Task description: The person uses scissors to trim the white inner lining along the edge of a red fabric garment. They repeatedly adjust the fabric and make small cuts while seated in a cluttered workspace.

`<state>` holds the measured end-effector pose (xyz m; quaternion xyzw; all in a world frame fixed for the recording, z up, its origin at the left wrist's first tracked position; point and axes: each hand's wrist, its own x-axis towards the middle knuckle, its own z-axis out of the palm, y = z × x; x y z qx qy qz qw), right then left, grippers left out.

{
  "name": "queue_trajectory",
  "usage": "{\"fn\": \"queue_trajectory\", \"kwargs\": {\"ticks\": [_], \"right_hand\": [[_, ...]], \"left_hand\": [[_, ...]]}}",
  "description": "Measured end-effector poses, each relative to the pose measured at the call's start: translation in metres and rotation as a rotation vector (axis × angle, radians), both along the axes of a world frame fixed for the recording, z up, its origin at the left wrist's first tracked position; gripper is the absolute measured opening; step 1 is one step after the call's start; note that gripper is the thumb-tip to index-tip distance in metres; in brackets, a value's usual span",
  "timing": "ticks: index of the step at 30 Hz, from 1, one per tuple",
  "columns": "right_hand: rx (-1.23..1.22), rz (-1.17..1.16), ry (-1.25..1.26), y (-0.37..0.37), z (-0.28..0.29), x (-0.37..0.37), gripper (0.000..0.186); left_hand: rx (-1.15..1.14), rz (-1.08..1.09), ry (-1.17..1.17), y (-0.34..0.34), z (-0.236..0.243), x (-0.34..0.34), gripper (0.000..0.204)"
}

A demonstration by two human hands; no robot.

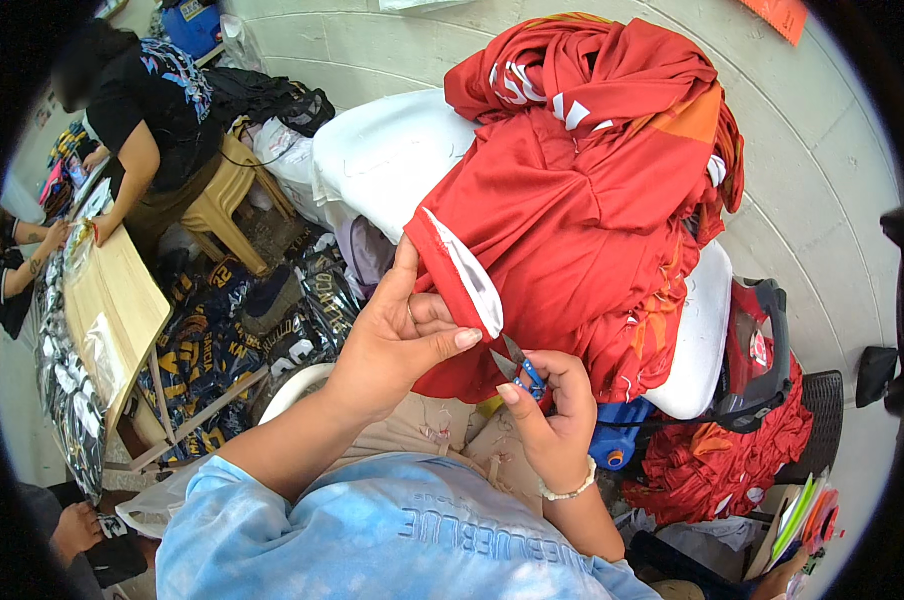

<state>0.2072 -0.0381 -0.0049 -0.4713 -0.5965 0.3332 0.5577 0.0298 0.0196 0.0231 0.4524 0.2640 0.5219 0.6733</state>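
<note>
A large heap of red jerseys (592, 190) with orange and white parts lies over a white padded board in front of me. My left hand (397, 335) pinches the hemmed edge of one red garment (452, 270), whose white inner side shows at the opening. Just right of that edge, my right hand (552, 410) grips small blue-handled thread snips (519, 367). Their two blades stand apart and point toward the hem, close to my left thumb. From this view I cannot tell whether the blades touch the cloth.
The white board (382, 150) shows at the heap's left. A steam iron (762, 350) stands at its right, above more red garments (722, 450). People work at a wooden table (122, 300) on the left, by a beige stool (227, 200). Bagged dark jerseys (212, 360) cover the floor.
</note>
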Motion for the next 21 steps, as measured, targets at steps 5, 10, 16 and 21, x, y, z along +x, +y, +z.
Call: {"fn": "queue_trajectory", "kwargs": {"ticks": [5, 10, 16, 21], "right_hand": [[-0.016, 0.012, 0.008, -0.001, 0.003, 0.0, 0.033], [0.095, -0.071, -0.076, 0.001, 0.007, -0.002, 0.032], [0.114, -0.107, -0.172, 0.0, 0.017, -0.005, 0.03], [0.135, -0.121, -0.218, 0.0, 0.022, -0.007, 0.029]], "left_hand": [[-0.074, -0.095, -0.048, 0.001, 0.003, -0.003, 0.092], [-0.076, -0.114, -0.075, -0.001, 0.004, -0.001, 0.089], [-0.096, -0.153, -0.13, -0.003, 0.002, 0.002, 0.088], [-0.096, -0.147, -0.12, -0.004, 0.001, 0.002, 0.088]]}}
